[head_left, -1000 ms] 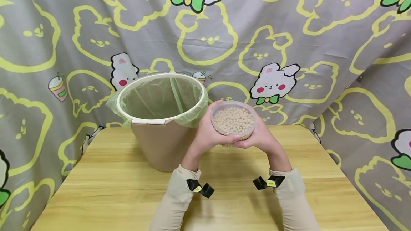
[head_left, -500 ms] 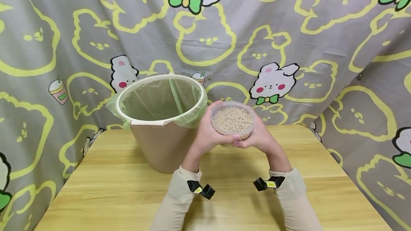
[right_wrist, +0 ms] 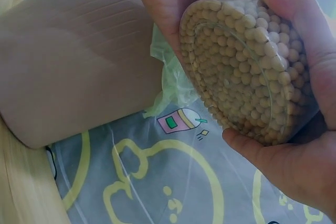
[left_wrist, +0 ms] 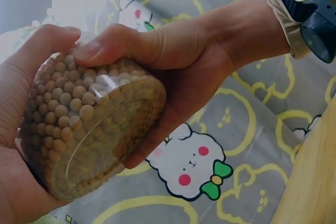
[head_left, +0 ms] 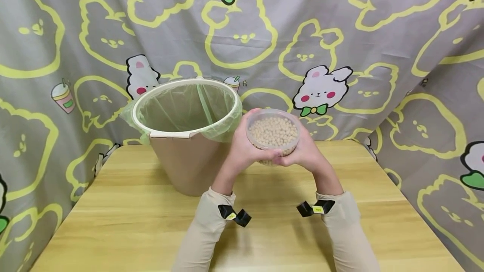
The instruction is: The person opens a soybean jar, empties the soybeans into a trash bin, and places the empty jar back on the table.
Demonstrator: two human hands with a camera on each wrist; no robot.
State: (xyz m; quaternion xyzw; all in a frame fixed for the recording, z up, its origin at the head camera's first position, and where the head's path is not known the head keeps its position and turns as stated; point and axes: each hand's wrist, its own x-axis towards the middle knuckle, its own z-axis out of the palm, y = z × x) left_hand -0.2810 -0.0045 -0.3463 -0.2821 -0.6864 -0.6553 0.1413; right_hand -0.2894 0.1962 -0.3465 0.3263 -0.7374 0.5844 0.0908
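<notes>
Between my hands is a clear round plastic tub [head_left: 273,132] of small beige balls, held above the table. My left hand [head_left: 245,144] grips its left side and my right hand [head_left: 305,148] its right side, with the thumbs meeting at the near side. In the left wrist view the tub's see-through base [left_wrist: 100,150] shows balls packed inside. The right wrist view shows fingers of both hands curled round the tub [right_wrist: 241,66]. Just left of my left hand stands a brownish-pink trash can [head_left: 185,163], lined with a green plastic bag [head_left: 170,110] folded over its cream rim.
The wooden table [head_left: 124,221] extends in front of and beside the trash can. A grey curtain [head_left: 242,53] with yellow outlines and cartoon rabbits hangs behind the table and along its sides. Black wrist cameras [head_left: 235,215] sit on both sleeves.
The whole scene, with the tub and hands, sits slightly higher in the head view than half a second ago. Both hands keep their hold on the tub.
</notes>
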